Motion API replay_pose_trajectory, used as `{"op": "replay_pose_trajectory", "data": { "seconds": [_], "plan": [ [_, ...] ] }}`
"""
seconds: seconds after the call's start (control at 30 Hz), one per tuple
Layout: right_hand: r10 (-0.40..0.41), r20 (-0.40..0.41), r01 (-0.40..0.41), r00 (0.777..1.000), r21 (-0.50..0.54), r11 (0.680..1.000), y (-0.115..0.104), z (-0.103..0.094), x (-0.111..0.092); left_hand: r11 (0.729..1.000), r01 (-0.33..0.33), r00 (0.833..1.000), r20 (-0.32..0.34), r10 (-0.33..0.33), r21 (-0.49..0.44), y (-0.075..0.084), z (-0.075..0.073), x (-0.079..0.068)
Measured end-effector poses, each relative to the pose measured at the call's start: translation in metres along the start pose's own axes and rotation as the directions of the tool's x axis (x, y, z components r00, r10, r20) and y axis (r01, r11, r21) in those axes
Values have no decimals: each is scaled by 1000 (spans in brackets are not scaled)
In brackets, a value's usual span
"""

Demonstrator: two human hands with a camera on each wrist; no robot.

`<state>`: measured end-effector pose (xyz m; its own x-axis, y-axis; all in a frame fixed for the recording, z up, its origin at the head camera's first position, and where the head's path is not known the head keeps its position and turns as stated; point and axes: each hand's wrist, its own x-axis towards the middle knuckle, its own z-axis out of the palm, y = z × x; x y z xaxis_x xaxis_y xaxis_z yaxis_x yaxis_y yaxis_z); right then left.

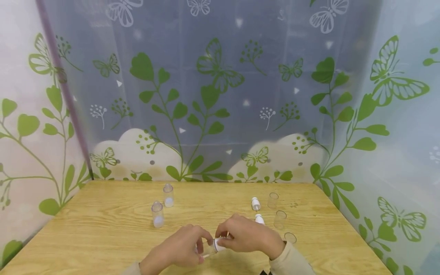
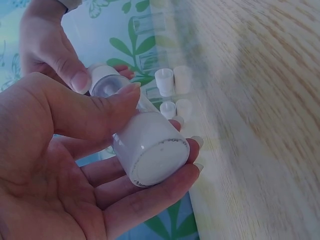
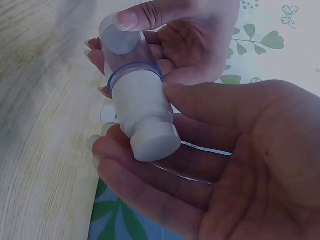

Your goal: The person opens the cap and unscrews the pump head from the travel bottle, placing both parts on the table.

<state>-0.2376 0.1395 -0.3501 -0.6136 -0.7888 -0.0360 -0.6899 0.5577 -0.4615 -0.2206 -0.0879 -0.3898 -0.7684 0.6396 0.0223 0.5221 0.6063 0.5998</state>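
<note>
My left hand (image 1: 183, 244) grips a small clear bottle (image 3: 131, 56) with a white base (image 2: 155, 155), thumb on one side and fingers under the other. My right hand (image 1: 245, 233) pinches the white pump top (image 3: 142, 97) between thumb and fingers. The pump top sits at the bottle's mouth, against a bluish ring at the rim; how tightly it is seated I cannot tell. Bottle and pump lie in one line, tilted, held just above the table's near part. In the head view the fingers cover much of both.
Two clear bottles with domed tops (image 1: 168, 195) stand on the wooden table (image 1: 103, 236) at the left. To the right are two white pump tops (image 1: 255, 203), one partly behind my right hand. Beside them stand three clear caps (image 1: 280, 220) in a row. Patterned curtains (image 1: 220, 114) surround the table.
</note>
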Motion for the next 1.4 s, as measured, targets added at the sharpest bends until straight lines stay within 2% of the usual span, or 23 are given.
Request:
{"op": "replay_pose_trajectory", "data": {
  "seconds": [0.33,0.7,1.1,1.4],
  "plan": [
    [16,4,-16,1000,6,1000,2,3,2,1000,-8,1000,-5,8,2,0,0,0],
    [-13,-37,13,999,7,1000,4,3,4,1000,-28,1000,-8,28,0,-2,1,1],
    [13,0,-13,1000,21,1000,6,5,4,998,-51,998,-19,52,29,-1,1,1],
    [-72,-41,73,997,12,997,6,6,5,997,-72,997,-28,73,43,-2,-1,0]
  ]
}}
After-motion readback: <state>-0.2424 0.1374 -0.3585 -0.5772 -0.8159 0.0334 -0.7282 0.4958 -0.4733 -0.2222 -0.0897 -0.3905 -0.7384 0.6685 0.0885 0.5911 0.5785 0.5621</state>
